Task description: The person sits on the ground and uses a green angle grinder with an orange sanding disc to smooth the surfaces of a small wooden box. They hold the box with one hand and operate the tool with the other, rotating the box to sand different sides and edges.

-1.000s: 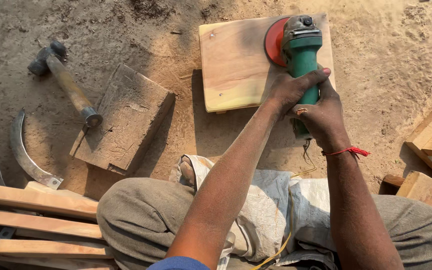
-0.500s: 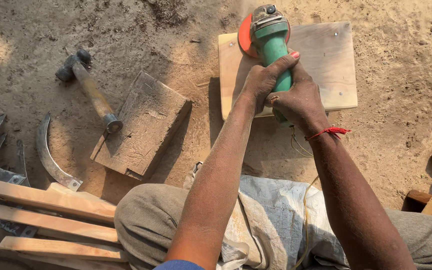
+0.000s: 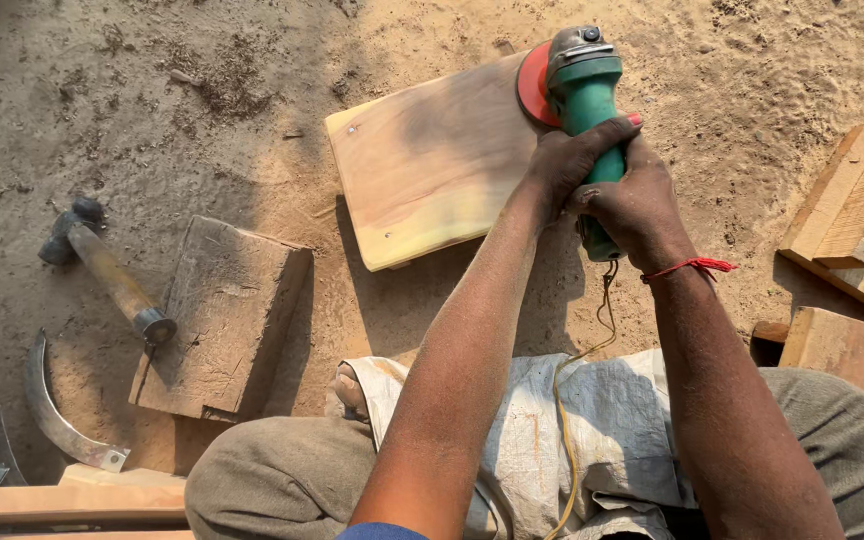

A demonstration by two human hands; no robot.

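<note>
Sandy ground, both hands [image 3: 607, 175] clenched round green grinder [image 3: 587, 110], red disc [image 3: 534, 85] on pale board [image 3: 432, 165]

Setting: open-air woodworking site on bare sandy ground [image 3: 202, 110].
Evidence: green angle grinder [image 3: 588, 120] lying against a plank [image 3: 432, 170]; hammer [image 3: 102, 270], curved blade [image 3: 57, 420], and stacked timber [image 3: 857, 225] lying around.

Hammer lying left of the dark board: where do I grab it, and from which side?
Grip the hammer mid-handle, coming from above. It lies flat on the sandy ground, head up-left, with the capped handle end resting against the dark board. The handle's bare middle is clear on both sides, while the end is crowded by the board. Both hands, left hand and right hand, are on the green grinder.
</note>
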